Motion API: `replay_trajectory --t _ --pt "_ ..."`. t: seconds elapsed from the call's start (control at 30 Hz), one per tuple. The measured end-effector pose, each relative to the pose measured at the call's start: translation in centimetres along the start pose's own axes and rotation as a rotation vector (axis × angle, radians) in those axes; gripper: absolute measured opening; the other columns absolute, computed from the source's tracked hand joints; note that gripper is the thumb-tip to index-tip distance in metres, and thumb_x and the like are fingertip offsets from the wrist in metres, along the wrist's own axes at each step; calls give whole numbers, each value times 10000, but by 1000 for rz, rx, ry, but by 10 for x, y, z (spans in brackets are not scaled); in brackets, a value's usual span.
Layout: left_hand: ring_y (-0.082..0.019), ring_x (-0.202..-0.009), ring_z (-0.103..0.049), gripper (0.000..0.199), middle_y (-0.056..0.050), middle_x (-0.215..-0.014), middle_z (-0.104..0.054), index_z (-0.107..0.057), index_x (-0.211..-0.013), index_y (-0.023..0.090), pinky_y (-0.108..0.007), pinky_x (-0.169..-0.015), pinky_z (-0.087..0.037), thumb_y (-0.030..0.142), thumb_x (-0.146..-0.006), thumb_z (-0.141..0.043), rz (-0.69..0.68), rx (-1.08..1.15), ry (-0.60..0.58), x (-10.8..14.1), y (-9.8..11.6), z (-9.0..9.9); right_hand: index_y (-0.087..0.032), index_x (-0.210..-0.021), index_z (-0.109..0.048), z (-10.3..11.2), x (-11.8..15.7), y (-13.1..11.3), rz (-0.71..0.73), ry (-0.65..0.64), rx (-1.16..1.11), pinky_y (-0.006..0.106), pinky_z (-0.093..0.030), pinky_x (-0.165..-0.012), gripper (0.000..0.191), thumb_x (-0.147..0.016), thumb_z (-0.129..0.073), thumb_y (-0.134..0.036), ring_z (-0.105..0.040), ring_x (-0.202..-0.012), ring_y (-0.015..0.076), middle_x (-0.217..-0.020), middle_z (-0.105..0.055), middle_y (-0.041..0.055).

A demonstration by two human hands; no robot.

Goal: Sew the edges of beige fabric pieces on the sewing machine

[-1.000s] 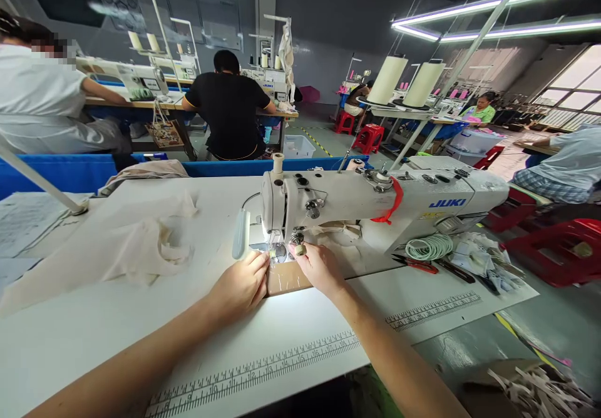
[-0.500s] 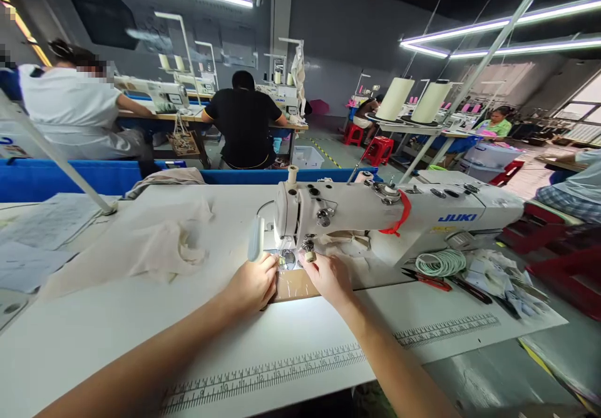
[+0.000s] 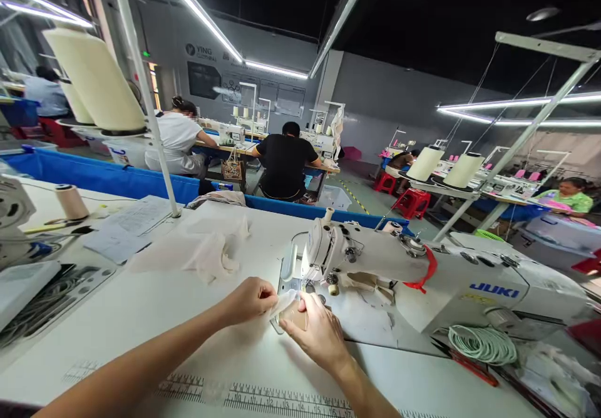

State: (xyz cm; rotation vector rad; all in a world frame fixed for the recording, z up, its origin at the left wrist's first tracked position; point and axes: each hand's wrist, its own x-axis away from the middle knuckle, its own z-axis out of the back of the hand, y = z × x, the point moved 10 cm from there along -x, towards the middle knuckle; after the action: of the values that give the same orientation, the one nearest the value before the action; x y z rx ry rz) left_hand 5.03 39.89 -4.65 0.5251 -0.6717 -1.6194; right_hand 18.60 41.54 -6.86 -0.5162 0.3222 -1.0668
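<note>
A thin, sheer white fabric piece [image 3: 285, 302] stretches between my two hands, in front of the sewing machine's needle area. My left hand [image 3: 251, 300] has its fingers closed on the fabric's left part, and some of the cloth drapes below it over the table. My right hand [image 3: 322, 331] grips the fabric's other end at its fingertips, its thumb pointing left above a brown, shiny plate [image 3: 300, 318]. Just beyond my hands is the white JUKI sewing machine [image 3: 375, 255]; its needle and presser foot are partly hidden.
More pale fabric [image 3: 211, 252] lies left of the machine. Green cord [image 3: 483, 343], red-handled snips [image 3: 474, 368] and cloth scraps [image 3: 554, 368] sit at the right. Printed ruler marks [image 3: 282, 399] run along the front edge. Co-workers sit at machines beyond the blue trough [image 3: 282, 208].
My view has swung left. My left hand has moved away from the needle, toward me, and sheer fabric now shows between both hands. My right hand has also drawn back from the needle.
</note>
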Motion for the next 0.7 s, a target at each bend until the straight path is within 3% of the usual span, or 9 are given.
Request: replay_trajectory --t 0.07,0.13,0.23,0.33,0.43,0.5,0.53,0.63,0.7 --pt "-105 -630 -484 264 -24 -717 -560 -595 -629 119 -243 -593 -340 280 -806 -482 -3 203 37 11 2 -2 -163 -1212 -561 -1 -1 -7 -17 4 11 431 -410 -936 580 -795 -622 -561 -548 -1042 257 -1132 -561 80" --pt "-143 -768 -538 307 -54 -866 -609 -683 -679 132 -251 -650 -370 351 -795 -502 -28 238 91 19 9 -2 -150 -1185 -583 -1 -4 -12 17 38 -30 415 -402 -957 490 -830 -585 -487 -542 -1070 252 -1144 -579 79" --pt "-148 -776 -494 367 -51 -837 -584 -615 -738 136 -262 -676 -357 468 -807 -475 -20 293 161 24 11 4 -131 -1111 -629 -1 -10 -3 35 63 -129 357 -414 -879 342 -886 -431 -294 -562 -926 199 -999 -612 83" --pt "-111 -569 -337 387 34 -621 -401 -475 -845 164 -261 -567 -272 540 -849 -382 148 436 136 28 -17 6 -120 -1141 -592 -6 -12 14 58 18 -363 296 -425 -744 412 -877 -384 -359 -520 -735 147 -827 -559 58" --pt "-108 -496 -237 309 76 -544 -305 -440 -914 178 -269 -531 -211 477 -910 -360 212 332 80 39 -44 12 -136 -1069 -577 -10 -15 29 87 -3 -426 297 -435 -741 473 -839 -406 -512 -547 -799 170 -849 -561 71" --pt "-120 -531 -309 218 58 -556 -391 -445 -898 175 -278 -579 -252 381 -938 -386 182 88 121 49 -55 25 -180 -967 -594 -3 -17 31 152 109 -263 304 -446 -783 388 -861 -397 -498 -605 -898 185 -906 -614 57" --pt "-130 -566 -368 172 41 -590 -460 -454 -888 173 -286 -612 -275 324 -945 -393 196 -53 147 54 -61 32 -191 -918 -596 -1 -16 23 245 155 -144 300 -447 -745 330 -890 -397 -454 -625 -862 178 -887 -627 38" --pt "-178 -787 -552 145 -26 -863 -644 -523 -904 165 -313 -707 -338 181 -943 -384 294 -404 199 63 -78 53 -192 -776 -562 14 7 -19 595 488 228 285 -399 -568 238 -942 -406 -263 -570 -606 147 -731 -573 8" --pt "-216 -1015 -577 169 -65 -1083 -651 -574 -994 155 -335 -807 -390 148 -934 -416 277 -533 259 62 -80 69 -186 -723 -513 22 27 -39 726 703 406 289 -372 -496 252 -946 -397 -198 -520 -536 145 -682 -514 19"
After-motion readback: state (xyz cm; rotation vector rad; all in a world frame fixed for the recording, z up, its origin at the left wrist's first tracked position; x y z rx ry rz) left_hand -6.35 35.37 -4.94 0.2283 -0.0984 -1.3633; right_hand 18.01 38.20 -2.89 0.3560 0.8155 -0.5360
